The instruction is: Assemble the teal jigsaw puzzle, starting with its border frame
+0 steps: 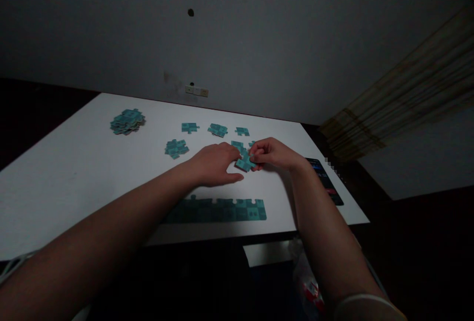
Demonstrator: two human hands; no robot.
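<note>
A teal jigsaw puzzle piece (pixel 244 164) is pinched between the thumb and fingers of my right hand (pixel 272 153). Flat on the table beside it rests my left hand (pixel 217 164), thumb apart from the fingers, its fingertips close to the pieces. Another puzzle piece (pixel 237 145) lies just behind the held one, partly covered. Nearer to me, a joined strip of puzzle pieces (pixel 237 211) runs along the front of the table, its left end hidden by my left forearm.
On the white table (pixel 74 173), a tall pile of pieces (pixel 128 122) stands at the back left. Small groups (pixel 177 148) and single pieces (pixel 190 127) lie behind my hands. A phone or tablet (pixel 326 181) lies at the right edge. A wall with sockets (pixel 196 91) rises behind.
</note>
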